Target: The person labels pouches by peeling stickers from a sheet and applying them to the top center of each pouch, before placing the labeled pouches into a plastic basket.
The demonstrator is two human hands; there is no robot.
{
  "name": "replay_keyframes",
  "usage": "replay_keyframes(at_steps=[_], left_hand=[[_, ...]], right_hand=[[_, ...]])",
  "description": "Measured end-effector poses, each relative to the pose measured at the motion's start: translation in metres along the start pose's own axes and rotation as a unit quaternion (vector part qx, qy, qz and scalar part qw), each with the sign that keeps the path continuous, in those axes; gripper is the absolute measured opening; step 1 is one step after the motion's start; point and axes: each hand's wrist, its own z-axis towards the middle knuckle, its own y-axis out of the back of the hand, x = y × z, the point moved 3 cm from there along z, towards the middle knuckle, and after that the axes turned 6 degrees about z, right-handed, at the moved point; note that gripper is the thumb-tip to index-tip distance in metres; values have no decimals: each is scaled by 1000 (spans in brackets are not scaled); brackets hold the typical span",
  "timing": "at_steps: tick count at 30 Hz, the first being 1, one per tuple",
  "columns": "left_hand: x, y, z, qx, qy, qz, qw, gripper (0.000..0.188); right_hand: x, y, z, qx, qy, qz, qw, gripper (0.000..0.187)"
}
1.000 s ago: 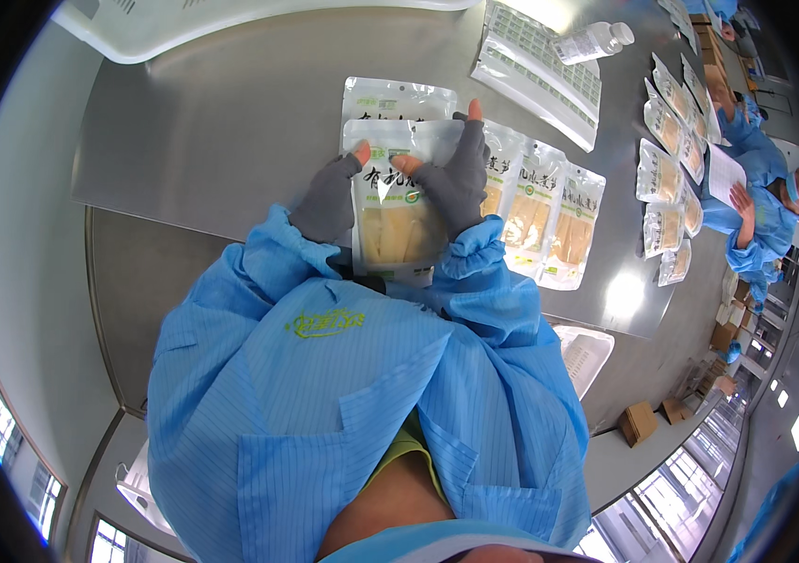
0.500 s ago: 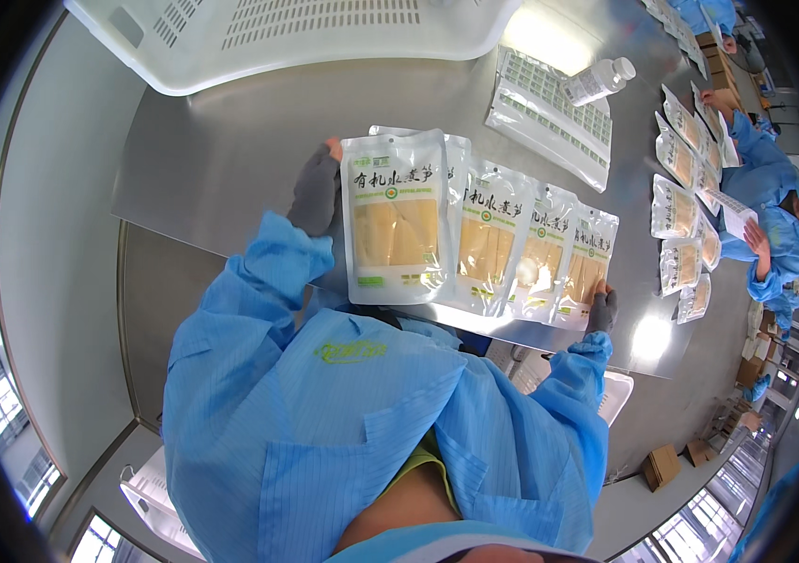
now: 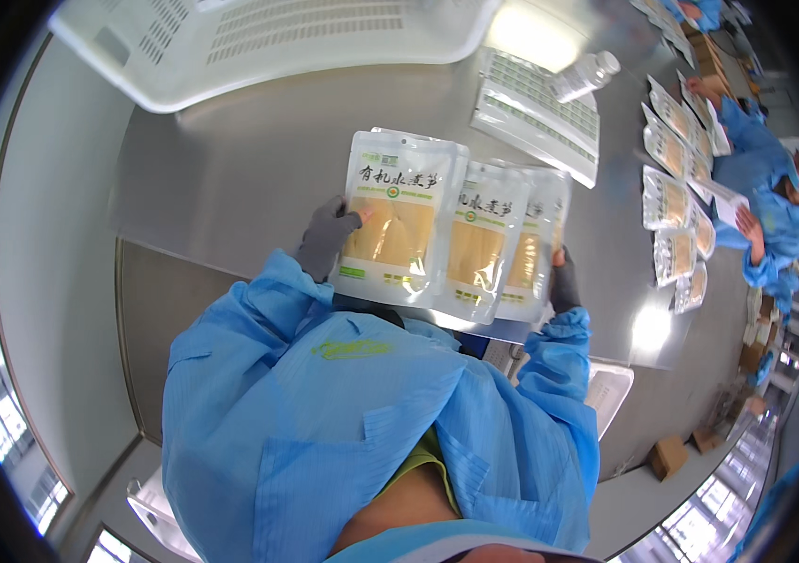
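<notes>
In front of me several clear-fronted food pouches with pale yellow contents overlap in a fan. The leftmost pouch [image 3: 388,230] lies on top, and a second pouch [image 3: 476,251] and others show to its right. My left hand [image 3: 329,235], in a grey glove with bare fingertips, grips the left edge of the leftmost pouch, its fingertip on the front. At the other end my right hand [image 3: 564,281], gloved alike, is closed around the right edge of the pouches. Part of its fingers hides behind them.
A white perforated basket [image 3: 268,56] stands at the far left of the metal table [image 3: 230,178]. Flat printed packaging sheets [image 3: 540,127] lie at the back, with a clear bottle [image 3: 587,77] on them. To the right are rows of pouches [image 3: 667,199] and a blue-clothed co-worker [image 3: 761,178].
The fan of pouches has narrowed as my right hand moved left. My left hand has slid lower along the left edge, its fingertip now over the front.
</notes>
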Motion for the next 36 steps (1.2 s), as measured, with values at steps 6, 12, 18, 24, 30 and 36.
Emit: replay_keyframes(at_steps=[6, 12, 18, 24, 30, 36], left_hand=[[-18, -8, 17, 49, -11, 94, 994, 41], [-19, -22, 15, 24, -26, 105, 994, 44], [-23, -29, 8, 20, -23, 72, 997, 44], [2, -22, 15, -30, -89, 95, 991, 56], [-15, -25, -5, -78, -242, 190, 948, 52], [-19, -25, -6, 67, -125, 2, 990, 48]], right_hand=[[24, -75, -32, -15, 23, -46, 999, 106], [28, -99, -46, -117, -16, -49, 992, 75], [19, -96, -43, -131, -14, -40, 990, 72], [11, -88, -41, -112, -3, -42, 993, 74], [40, -81, -52, -332, 220, -470, 788, 85], [81, -209, -16, -96, 104, 84, 986, 74]])
